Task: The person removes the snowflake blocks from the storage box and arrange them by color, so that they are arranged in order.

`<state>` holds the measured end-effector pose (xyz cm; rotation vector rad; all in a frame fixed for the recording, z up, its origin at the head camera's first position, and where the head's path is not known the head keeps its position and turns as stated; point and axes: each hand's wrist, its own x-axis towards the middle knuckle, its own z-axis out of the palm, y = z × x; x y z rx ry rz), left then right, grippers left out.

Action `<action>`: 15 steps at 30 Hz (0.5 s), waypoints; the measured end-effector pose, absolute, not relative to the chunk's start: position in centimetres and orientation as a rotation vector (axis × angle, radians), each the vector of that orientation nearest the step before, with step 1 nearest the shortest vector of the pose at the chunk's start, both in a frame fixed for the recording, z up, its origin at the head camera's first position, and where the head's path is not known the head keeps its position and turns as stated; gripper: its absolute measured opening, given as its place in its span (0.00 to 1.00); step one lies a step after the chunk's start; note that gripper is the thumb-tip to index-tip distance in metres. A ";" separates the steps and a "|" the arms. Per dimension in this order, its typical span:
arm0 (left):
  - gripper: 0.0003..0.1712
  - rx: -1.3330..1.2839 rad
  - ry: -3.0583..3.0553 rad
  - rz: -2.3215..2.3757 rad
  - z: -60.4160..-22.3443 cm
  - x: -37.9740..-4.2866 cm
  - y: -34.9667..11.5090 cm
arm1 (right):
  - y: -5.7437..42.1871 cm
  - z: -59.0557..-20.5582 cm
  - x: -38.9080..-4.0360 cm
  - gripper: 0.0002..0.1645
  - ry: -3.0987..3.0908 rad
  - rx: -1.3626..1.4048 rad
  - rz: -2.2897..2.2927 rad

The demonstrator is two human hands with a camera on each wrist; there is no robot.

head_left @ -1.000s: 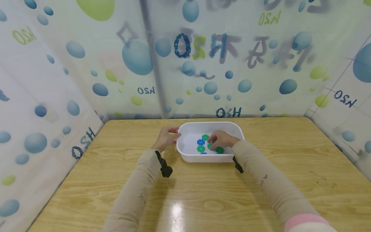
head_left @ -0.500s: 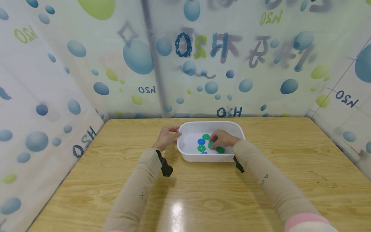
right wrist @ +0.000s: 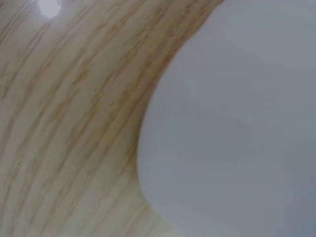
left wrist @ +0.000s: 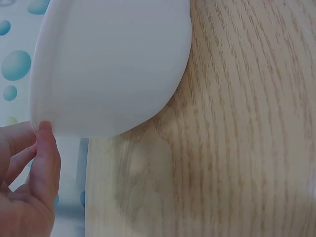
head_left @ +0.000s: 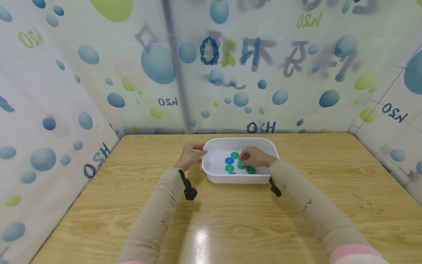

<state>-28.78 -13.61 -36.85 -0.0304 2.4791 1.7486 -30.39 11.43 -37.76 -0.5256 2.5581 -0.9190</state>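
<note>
A white plastic tub (head_left: 242, 179) stands on the table with several flower-shaped plastic discs inside. My left hand (head_left: 189, 156) pinches the tub's left rim between thumb and fingers, also seen on the left hand (left wrist: 34, 177) in the left wrist view. Inside the tub, my right hand (head_left: 257, 157) pinches a green flower-shaped disc (head_left: 241, 164) at its fingertips. Around it lie a blue disc (head_left: 229, 160), a green disc (head_left: 234, 155), another green disc (head_left: 229, 168) and a darker green one (head_left: 251, 170) below the hand. The right wrist view shows only the tub's outer wall (right wrist: 222, 128) and the table.
The wooden table (head_left: 211, 220) runs back to a curtain (head_left: 280, 73) printed with blue and green drops. Similar sheets hang on the left and right sides. The tub's near wall partly hides a blue disc (head_left: 232, 173).
My right hand has risen very slightly, with the green disc at its fingertips. My left hand keeps its grip on the rim, and the tub stays in place.
</note>
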 end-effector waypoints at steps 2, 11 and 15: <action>0.21 -0.032 2.483 1.746 -36.8 -28.8 -13.6 | 11.5 -37.6 -30.4 0.09 2.539 -0.545 -0.946; 0.20 -0.036 2.483 1.740 -36.8 -28.8 -13.5 | 11.5 -36.2 -29.6 0.09 2.516 -0.663 -1.007; 0.20 -0.038 2.478 1.745 -36.8 -28.8 -13.5 | 11.8 -35.5 -28.9 0.09 2.498 -0.775 -1.037</action>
